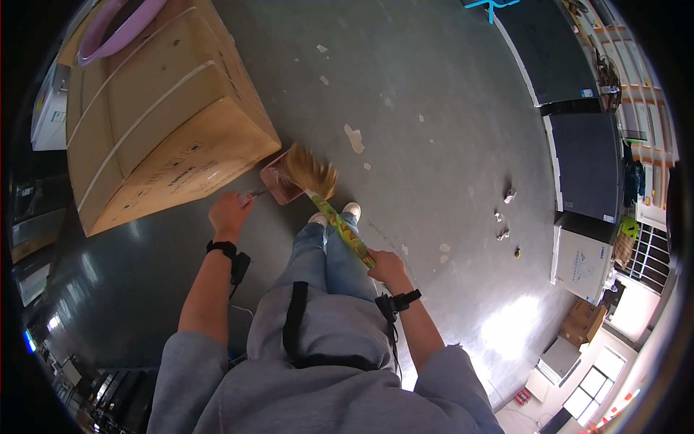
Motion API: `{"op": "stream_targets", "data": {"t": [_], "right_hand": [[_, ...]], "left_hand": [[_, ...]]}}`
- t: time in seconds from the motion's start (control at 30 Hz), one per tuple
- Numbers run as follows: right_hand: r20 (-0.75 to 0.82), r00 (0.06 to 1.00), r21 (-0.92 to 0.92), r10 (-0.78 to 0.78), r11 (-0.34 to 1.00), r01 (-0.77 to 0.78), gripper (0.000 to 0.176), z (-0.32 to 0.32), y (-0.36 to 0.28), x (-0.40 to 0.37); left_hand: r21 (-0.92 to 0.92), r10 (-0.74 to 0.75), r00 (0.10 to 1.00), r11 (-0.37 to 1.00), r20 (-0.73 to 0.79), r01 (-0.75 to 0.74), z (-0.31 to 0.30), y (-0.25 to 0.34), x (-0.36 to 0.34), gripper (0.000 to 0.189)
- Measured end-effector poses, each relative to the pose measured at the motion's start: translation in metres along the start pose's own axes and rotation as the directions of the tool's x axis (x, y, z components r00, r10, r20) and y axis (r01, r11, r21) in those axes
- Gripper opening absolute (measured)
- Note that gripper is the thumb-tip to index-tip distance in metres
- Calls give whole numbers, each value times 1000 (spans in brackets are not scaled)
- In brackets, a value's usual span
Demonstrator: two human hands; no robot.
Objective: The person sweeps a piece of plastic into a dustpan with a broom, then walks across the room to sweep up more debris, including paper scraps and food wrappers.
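Observation:
My left hand (230,215) is wrapped round the handle of a pinkish dustpan (277,181), which lies beside the corner of a big cardboard box. A broom (338,223) with a green patterned handle is gripped in my right hand (389,267). Its straw-coloured bristles (311,171) overlap the dustpan's right side and look slightly smeared by motion. What lies inside the pan is mostly hidden by the bristles. Both wrists carry black straps with small devices.
The large strapped cardboard box (173,130) stands at left, with a purple ring-shaped object (119,32) on top. Several crumpled bits of litter (510,195) lie on the grey floor (434,87) at right. Dark panels (585,163) and a white box (580,262) line the right side.

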State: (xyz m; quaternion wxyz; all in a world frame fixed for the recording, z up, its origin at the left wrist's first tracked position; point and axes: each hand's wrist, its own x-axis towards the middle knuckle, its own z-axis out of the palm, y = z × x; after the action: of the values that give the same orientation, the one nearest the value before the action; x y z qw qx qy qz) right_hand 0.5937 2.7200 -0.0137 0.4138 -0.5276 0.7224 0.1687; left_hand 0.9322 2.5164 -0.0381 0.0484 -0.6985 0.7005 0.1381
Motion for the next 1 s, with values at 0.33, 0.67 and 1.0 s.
{"op": "stream_targets", "data": {"t": [0.33, 0.67, 1.0], "right_hand": [[-9, 986, 197, 166, 967, -161, 64, -45, 29, -64], [-84, 889, 660, 450, 694, -288, 63, -52, 119, -87], [-101, 781, 664, 617, 626, -409, 65, -120, 236, -53]], "left_hand": [[19, -4, 1000, 1000, 20, 3, 0, -3, 0, 41], [121, -2, 1000, 993, -7, 3, 5, -5, 1, 49], [200, 80, 996, 976, 38, -86, -20, 104, 4, 52]]}}
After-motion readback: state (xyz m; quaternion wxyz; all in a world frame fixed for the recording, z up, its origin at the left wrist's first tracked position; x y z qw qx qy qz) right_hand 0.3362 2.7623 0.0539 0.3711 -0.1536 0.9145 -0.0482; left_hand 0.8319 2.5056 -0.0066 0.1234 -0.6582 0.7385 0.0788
